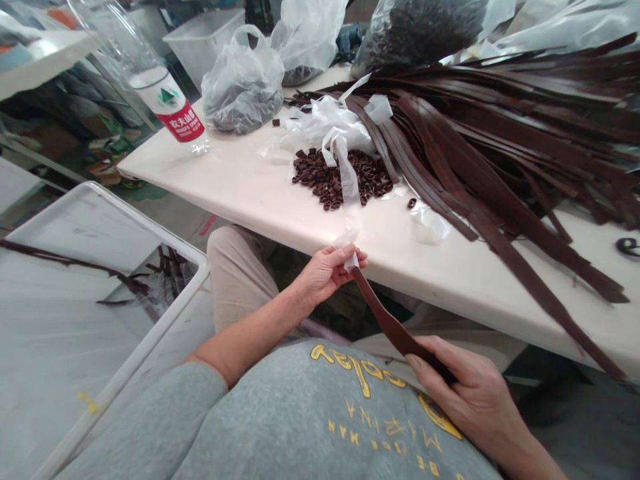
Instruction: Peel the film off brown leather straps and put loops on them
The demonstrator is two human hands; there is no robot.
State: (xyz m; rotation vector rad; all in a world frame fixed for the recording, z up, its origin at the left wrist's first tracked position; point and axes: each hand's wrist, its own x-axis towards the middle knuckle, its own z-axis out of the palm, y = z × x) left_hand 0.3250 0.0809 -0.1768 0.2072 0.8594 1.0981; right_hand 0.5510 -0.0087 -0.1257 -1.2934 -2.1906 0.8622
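A brown leather strap point(383, 313) runs slantwise between my hands, over my lap at the table's front edge. My left hand point(327, 275) is closed around its narrow far end, where a strip of whitish plastic film point(349, 180) also lies between the fingers. From there the film trails up onto the table. My right hand point(465, 383) grips the wider near end, thumb on top. Beyond my left hand is a heap of small brown leather loops point(325, 180), with crumpled film point(320, 123) lying partly over it.
Many long brown straps point(500, 133) spread across the table point(240, 190) at right, some overhanging its front edge. A plastic bottle point(173, 110) and a filled plastic bag point(245, 87) stand at the back left. Left of my legs, a white bin point(95, 207) contains strap pieces.
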